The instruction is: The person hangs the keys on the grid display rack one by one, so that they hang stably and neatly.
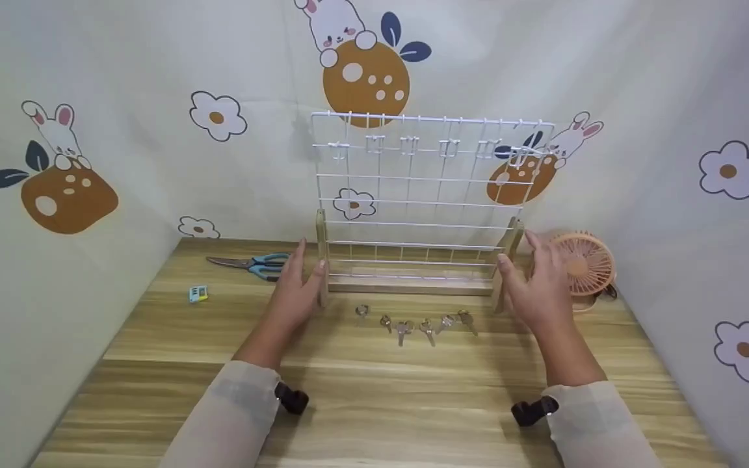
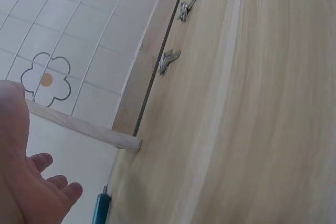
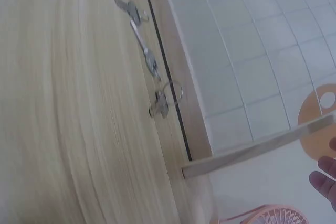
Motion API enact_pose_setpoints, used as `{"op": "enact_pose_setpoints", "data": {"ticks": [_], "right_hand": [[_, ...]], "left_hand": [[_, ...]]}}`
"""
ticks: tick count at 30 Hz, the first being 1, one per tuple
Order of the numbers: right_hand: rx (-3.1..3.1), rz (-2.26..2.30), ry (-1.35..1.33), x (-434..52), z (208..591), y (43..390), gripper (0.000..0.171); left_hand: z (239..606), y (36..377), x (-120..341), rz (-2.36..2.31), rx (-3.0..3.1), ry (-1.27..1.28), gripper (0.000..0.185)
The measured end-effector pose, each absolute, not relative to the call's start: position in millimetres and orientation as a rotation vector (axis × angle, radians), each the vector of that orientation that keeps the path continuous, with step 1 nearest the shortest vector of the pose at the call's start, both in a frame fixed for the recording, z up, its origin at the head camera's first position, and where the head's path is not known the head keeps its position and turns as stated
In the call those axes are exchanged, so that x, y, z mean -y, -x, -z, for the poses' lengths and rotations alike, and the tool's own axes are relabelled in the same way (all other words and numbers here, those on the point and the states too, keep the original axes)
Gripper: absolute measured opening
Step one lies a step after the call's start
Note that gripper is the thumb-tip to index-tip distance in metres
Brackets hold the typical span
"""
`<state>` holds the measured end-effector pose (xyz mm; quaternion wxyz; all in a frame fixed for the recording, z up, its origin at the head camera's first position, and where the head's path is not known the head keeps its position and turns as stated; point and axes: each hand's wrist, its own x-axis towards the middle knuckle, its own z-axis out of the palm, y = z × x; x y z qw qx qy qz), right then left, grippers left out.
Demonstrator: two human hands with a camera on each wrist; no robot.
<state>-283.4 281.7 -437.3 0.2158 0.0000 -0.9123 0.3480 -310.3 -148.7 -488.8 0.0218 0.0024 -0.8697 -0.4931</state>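
A white wire grid rack [image 1: 420, 177] with small hooks near its top stands upright in a wooden base [image 1: 410, 285]. My left hand [image 1: 291, 296] is beside its left wooden post [image 1: 322, 247], thumb close to the post. At the right post [image 1: 509, 250] is my right hand [image 1: 539, 292], fingers spread and thumb toward the post. Whether either hand touches the wood I cannot tell. Several keys with rings lie in a row before the base, among them a key [image 1: 402, 333]; the left wrist view shows a key [image 2: 168, 61], the right wrist view another [image 3: 145, 51].
Blue-handled scissors [image 1: 261, 264] lie behind my left hand. A small light-blue item [image 1: 198, 294] sits further left on the wooden table [image 1: 400, 403]. The orange fan [image 1: 579, 265] stands right of my right hand. A printed curtain [image 1: 257, 52] hangs behind and at both sides.
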Motion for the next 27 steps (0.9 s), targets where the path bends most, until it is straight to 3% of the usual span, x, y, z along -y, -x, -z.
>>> {"op": "enact_pose_setpoints", "data": {"ticks": [15, 21, 27], "right_hand": [[2.445, -1.42, 0.009, -247, 463, 284, 0.05], [2.403, -1.613, -0.05, -242, 479, 286, 0.035], [2.376, -1.789, 0.02, -249, 497, 290, 0.034]], "left_hand": [[512, 311, 135, 2.247, 2.243, -0.157, 0.064], [522, 311, 134, 2.297, 2.176, -0.239, 0.054], [524, 310, 131, 2.26, 2.176, -0.232, 0.053]]}}
